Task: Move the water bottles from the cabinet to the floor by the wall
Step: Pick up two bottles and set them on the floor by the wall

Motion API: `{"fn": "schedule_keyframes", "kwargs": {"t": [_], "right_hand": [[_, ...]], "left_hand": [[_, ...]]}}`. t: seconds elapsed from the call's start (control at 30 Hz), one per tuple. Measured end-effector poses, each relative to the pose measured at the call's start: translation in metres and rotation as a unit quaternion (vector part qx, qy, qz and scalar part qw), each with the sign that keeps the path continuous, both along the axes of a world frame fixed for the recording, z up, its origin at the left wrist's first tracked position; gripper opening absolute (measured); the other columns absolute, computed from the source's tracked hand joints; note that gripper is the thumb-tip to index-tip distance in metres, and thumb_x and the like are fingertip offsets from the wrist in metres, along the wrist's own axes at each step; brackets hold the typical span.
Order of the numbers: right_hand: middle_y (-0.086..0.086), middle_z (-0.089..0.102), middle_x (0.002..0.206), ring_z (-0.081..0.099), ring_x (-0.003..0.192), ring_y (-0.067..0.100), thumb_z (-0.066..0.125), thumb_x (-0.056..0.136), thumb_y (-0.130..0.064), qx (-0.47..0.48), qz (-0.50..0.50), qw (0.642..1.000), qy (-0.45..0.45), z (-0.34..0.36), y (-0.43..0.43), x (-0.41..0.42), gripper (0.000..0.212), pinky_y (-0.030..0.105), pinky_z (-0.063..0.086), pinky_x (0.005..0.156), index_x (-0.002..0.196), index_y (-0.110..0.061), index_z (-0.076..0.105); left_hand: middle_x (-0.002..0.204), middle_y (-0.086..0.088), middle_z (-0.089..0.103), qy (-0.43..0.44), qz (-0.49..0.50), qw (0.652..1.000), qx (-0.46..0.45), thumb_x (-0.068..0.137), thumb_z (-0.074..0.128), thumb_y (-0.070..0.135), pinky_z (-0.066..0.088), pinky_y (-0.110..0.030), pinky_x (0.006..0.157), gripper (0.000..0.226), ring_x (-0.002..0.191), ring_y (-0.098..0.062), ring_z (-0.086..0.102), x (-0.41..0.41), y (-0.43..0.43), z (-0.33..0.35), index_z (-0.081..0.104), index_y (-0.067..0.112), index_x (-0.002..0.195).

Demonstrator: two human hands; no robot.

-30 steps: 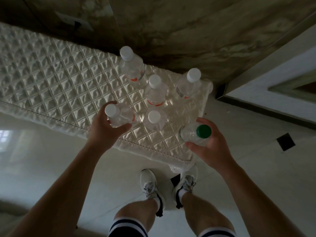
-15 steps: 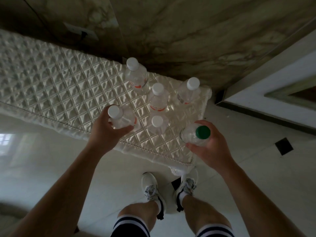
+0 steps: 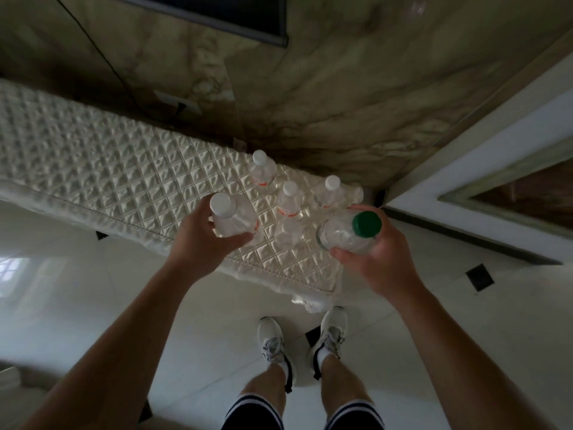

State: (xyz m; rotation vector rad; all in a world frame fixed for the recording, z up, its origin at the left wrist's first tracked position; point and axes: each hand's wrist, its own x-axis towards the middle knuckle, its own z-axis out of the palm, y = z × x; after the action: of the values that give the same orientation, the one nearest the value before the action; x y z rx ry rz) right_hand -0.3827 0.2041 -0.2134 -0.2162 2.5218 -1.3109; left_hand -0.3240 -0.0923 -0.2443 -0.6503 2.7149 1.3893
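Where the cabinet (image 3: 124,169) meets the marbled wall (image 3: 356,97), a quilted satin cover (image 3: 294,268) — cream, glossy, stitched in small diamonds with a corded hem — drapes its top. Both hands are wrapped around clear plastic bottles over its right end. The left hand (image 3: 201,240) curls round the white-capped bottle (image 3: 231,217), fingers on its left, thumb across the near side. The right hand (image 3: 376,254) clamps the green-capped bottle (image 3: 348,232) near the cover's right edge, fingers behind, thumb under its near side. Whether either bottle has left the cover, I cannot tell. Three more white-capped bottles stand upright farther back — the far bottle (image 3: 263,172), the middle bottle (image 3: 289,198), the right bottle (image 3: 329,192). A blurred one (image 3: 286,232) sits between the hands. Glossy pale floor tiles (image 3: 93,290) lie below, white sneakers (image 3: 302,336) near the cabinet's right corner.
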Motion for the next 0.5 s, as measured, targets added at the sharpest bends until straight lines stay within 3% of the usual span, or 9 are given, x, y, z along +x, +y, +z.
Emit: {"fn": "schedule_keyframes", "kwargs": {"t": [0.13, 0.23, 0.4, 0.5], "right_hand": [[-0.022, 0.062, 0.106, 0.06, 0.1, -0.001, 0.089, 0.064, -0.026, -0.029, -0.008, 0.999, 0.014, 0.055, -0.005, 0.006, 0.065, 0.028, 0.051, 0.088, 0.117, -0.035, 0.054], [-0.016, 0.066, 0.104, 0.064, 0.1, 0.008, 0.085, 0.06, -0.039, -0.059, -0.011, 0.998, 0.016, 0.094, -0.009, 0.012, 0.062, 0.045, 0.054, 0.089, 0.114, -0.035, 0.056], [-0.015, 0.068, 0.101, 0.066, 0.097, 0.007, 0.082, 0.058, -0.046, -0.097, 0.0, 0.995, 0.023, 0.156, -0.02, 0.019, 0.059, 0.048, 0.055, 0.087, 0.111, -0.035, 0.058], [-0.015, 0.069, 0.096, 0.066, 0.092, 0.006, 0.086, 0.061, -0.036, -0.107, 0.014, 0.994, 0.03, 0.187, -0.027, 0.022, 0.052, 0.045, 0.056, 0.085, 0.106, -0.035, 0.06]], "left_hand": [[0.106, 0.023, 0.062, 0.023, -0.013, 1.0, 0.002, 0.059, 0.092, 0.039, 0.055, -0.029, 0.078, 0.077, 0.098, -0.005, 0.062, 0.006, 0.006, 0.057, 0.055, 0.028, 0.125], [0.105, 0.026, 0.061, 0.043, -0.014, 0.999, 0.007, 0.059, 0.091, 0.041, 0.055, -0.028, 0.078, 0.077, 0.097, -0.001, 0.061, 0.012, 0.009, 0.099, 0.055, 0.029, 0.125], [0.102, 0.03, 0.057, 0.092, -0.01, 0.996, -0.013, 0.061, 0.091, 0.036, 0.049, -0.016, 0.072, 0.074, 0.093, 0.008, 0.058, 0.024, 0.013, 0.162, 0.054, 0.029, 0.124], [0.103, 0.029, 0.057, 0.116, -0.001, 0.993, -0.024, 0.061, 0.091, 0.038, 0.05, -0.017, 0.074, 0.077, 0.094, 0.006, 0.059, 0.032, 0.015, 0.192, 0.053, 0.027, 0.126]]}}
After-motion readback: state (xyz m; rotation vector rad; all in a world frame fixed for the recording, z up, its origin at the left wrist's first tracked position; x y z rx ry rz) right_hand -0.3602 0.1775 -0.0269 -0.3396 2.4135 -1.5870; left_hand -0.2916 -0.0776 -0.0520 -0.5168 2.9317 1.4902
